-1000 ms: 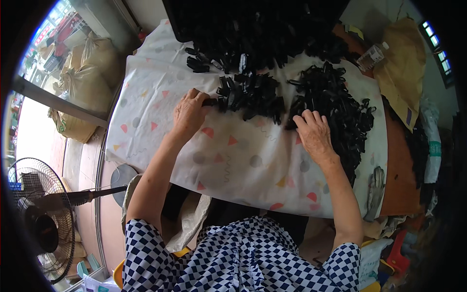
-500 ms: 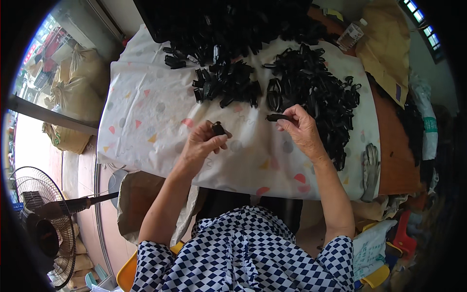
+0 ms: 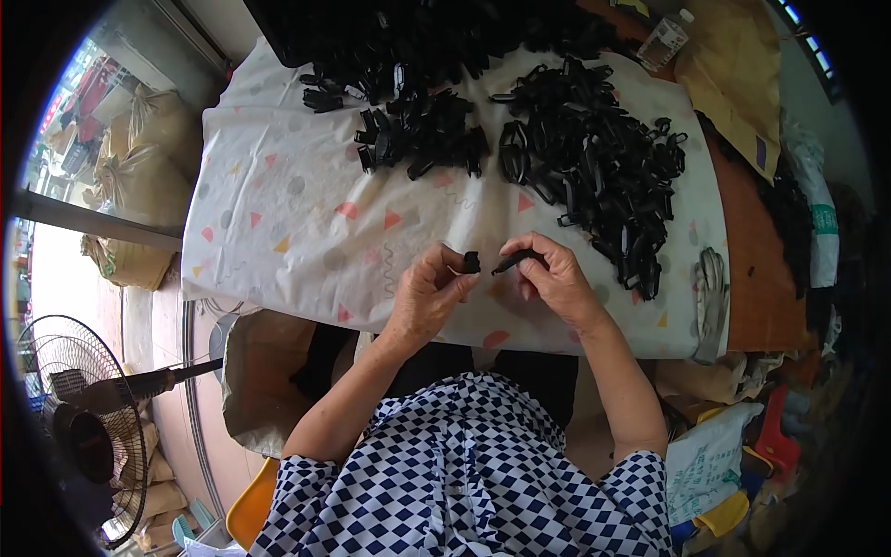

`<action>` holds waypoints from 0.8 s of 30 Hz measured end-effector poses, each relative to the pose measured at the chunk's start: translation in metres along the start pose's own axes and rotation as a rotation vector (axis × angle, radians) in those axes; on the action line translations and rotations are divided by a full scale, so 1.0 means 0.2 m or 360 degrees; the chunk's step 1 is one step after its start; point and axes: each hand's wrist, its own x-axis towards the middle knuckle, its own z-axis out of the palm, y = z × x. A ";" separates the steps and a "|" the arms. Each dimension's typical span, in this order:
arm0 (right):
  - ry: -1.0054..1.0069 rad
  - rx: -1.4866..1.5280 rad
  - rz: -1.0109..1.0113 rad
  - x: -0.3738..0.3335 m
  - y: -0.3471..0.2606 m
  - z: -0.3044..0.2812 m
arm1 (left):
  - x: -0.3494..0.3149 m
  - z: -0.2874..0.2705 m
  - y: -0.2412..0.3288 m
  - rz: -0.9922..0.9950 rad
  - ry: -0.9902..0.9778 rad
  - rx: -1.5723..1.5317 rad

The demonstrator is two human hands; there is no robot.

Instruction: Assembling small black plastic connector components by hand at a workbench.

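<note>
Over the near part of the cloth-covered table, my left hand (image 3: 429, 292) pinches a short black plastic piece (image 3: 471, 262). Close beside it on the right, my right hand (image 3: 554, 281) grips a longer, narrow black plastic piece (image 3: 513, 262), its tip pointing toward the left hand's piece. A small gap separates the two pieces. Beyond my hands lie a smaller heap of black plastic parts (image 3: 422, 133) and, to its right, a larger heap of black plastic parts (image 3: 594, 167). Their exact kind is too small to make out.
The patterned white cloth (image 3: 306, 209) covers the table. Gloves (image 3: 710, 302) lie at its right edge, and a clear bottle (image 3: 665, 42) stands at the back right. A large open sack (image 3: 264, 376) sits below the front left edge, near a black fan (image 3: 88, 427).
Both hands have come nearer to me and closer together, each with its black piece. The view has shifted slightly, so the heaps sit a little higher in it.
</note>
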 end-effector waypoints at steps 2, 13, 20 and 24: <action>-0.0079 0.0864 0.0049 -0.02 0.01 0.02 | -0.02 0.02 0.02 0.0085 0.0148 0.0132; -0.0071 0.1214 -0.0023 -0.04 0.01 0.12 | -0.06 -0.03 0.04 0.0270 0.0078 0.0671; -0.0204 0.1131 0.0072 -0.04 0.01 0.14 | -0.07 -0.06 0.04 0.0322 -0.0010 0.0767; -0.0183 0.0998 0.0219 -0.05 -0.02 0.14 | -0.09 -0.07 0.06 0.0365 0.0002 0.0812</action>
